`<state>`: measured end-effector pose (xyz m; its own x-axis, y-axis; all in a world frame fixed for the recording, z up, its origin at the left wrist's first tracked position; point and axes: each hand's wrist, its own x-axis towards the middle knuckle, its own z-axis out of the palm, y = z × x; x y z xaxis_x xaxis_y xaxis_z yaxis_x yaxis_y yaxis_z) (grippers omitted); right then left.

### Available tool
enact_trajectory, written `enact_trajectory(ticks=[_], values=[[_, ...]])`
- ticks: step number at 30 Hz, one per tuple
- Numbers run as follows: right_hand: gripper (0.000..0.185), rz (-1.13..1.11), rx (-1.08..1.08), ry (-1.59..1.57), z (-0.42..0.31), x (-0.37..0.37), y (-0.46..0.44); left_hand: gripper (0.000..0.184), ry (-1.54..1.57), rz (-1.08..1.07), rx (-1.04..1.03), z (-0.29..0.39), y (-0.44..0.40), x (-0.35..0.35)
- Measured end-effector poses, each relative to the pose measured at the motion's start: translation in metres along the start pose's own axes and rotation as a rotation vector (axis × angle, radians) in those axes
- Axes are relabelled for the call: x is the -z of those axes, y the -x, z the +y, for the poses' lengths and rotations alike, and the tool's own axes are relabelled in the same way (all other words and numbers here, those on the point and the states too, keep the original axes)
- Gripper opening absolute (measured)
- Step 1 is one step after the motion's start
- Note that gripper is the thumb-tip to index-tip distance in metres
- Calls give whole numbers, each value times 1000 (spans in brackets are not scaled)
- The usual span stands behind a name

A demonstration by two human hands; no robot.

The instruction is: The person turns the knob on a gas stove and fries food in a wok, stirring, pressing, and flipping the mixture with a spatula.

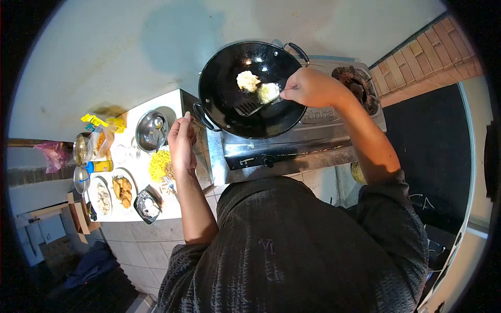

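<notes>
My right hand [308,88] is closed around the handle of a slotted spatula [247,108] over the right side of a black wok [229,68]. The spatula's dark slotted blade rests low in the wok. A pale, lumpy fried piece [248,81] lies in the wok, and a yellowish piece [269,93] is beside the spatula, close to my fingers. My left hand [181,138] hovers left of the wok's lower-left handle, apart from it. Its fingers are loosely curled, thumb pointing up, and nothing shows in them.
The wok sits on a gas stove [292,146], with a second burner [357,86] at right. On the white table [156,107] at left are a metal bowl [152,131], yellow food strips [159,166], a plate of browned pieces [122,190], a black bowl [147,206] and a fork [169,182].
</notes>
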<state>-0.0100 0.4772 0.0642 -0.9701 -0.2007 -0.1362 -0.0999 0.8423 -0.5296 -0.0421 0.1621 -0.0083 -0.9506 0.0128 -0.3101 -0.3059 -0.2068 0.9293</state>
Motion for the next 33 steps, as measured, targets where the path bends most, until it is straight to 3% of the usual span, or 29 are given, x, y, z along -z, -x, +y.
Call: enact_trajectory(ticks=[5,8,14,20,24,26,30,32,33], values=[[29,36,-81,41,-5,0,0,19,14,-16,-7,-1,1,-1],[30,266,-41,-19,-10,6,8,19,51,-22,-17,0,3,0],[29,-67,-28,-44,8,-6,3,17,89,-35,-27,2,4,-3],[28,225,-24,-34,-5,-1,7,17,99,-8,-14,1,4,-5],[29,188,-20,-47,0,2,11,18,101,-14,-22,5,8,-8],[29,-14,41,-55,10,-4,8,18,103,-15,-16,5,7,-9],[28,5,-25,-42,5,-13,8,18,96,-48,-19,1,5,-7],[29,209,-69,-69,-1,-10,10,18,91,-50,-17,1,4,-6],[29,205,-69,-71,-3,-8,11,17,94,-25,-19,2,5,-6]])
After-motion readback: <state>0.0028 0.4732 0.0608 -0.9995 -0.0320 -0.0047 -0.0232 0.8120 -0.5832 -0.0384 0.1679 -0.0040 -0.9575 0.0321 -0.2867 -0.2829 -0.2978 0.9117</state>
